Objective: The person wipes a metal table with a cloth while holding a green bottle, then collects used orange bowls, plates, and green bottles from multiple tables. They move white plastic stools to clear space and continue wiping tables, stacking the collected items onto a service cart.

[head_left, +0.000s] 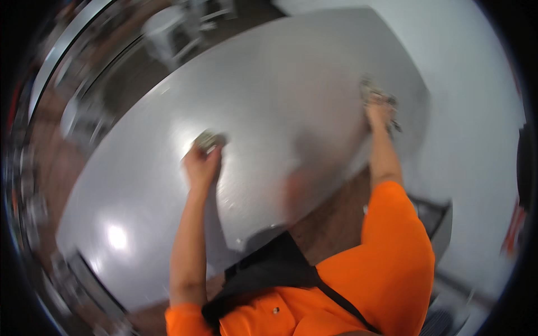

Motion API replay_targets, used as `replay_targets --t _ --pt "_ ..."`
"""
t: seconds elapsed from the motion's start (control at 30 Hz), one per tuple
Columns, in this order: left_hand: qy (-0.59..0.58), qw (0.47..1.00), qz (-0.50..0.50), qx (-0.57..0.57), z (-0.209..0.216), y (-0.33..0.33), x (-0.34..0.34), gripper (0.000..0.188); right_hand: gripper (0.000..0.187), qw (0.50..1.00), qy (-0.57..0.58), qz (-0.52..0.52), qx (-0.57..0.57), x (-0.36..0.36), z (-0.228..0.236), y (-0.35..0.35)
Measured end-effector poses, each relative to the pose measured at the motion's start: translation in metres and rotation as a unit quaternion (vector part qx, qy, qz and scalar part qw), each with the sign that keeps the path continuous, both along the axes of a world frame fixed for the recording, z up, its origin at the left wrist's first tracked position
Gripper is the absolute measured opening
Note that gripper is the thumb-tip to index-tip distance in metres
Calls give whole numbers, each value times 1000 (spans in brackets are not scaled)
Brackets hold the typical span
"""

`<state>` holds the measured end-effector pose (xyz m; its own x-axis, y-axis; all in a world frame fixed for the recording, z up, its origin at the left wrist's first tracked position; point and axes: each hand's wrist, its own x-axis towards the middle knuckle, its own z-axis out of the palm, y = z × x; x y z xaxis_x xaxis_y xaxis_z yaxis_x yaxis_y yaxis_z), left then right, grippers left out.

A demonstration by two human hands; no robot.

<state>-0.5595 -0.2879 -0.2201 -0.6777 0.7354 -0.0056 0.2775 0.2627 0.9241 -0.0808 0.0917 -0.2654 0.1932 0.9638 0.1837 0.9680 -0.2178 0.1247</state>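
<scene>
A wide, shiny grey metal table stretches in front of me. Left of its middle, my left hand grips a small olive-green object, rounded and blurred; its exact kind is unclear. Out at the far right part of the table, my arm is stretched long, and my right hand is closed on a crumpled, pale and dark patterned cloth. The cloth lies against the tabletop, its edges showing around the fingers. Motion smears this hand somewhat.
A white wall runs along the table's right side. White stools stand on the brown floor beyond the far left edge. A dark-framed grey object is beside my right sleeve. My black apron hangs at the near edge.
</scene>
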Motion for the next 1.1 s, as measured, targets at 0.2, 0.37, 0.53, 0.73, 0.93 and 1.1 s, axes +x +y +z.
replay_targets --t 0.2,0.37,0.53,0.73,0.93,1.1 --pt "46 992 6 -120 27 -45 6 65 61 945 54 320 -49 -141 -9 28" --pt "173 948 262 -61 0 -273 27 31 59 862 59 502 -33 -202 -8 -211" --pt "136 713 685 -68 -27 -575 -25 37 83 763 80 629 -124 -297 37 -493" --pt "-54 605 793 49 -51 -865 -164 74 105 619 83 760 -177 -520 34 -708" --pt "-177 619 765 -14 -5 -917 -297 73 107 470 102 860 -173 -688 26 -1017" --pt "-186 696 691 -54 -70 -1033 -333 55 63 360 97 913 -165 -740 11 -1161"
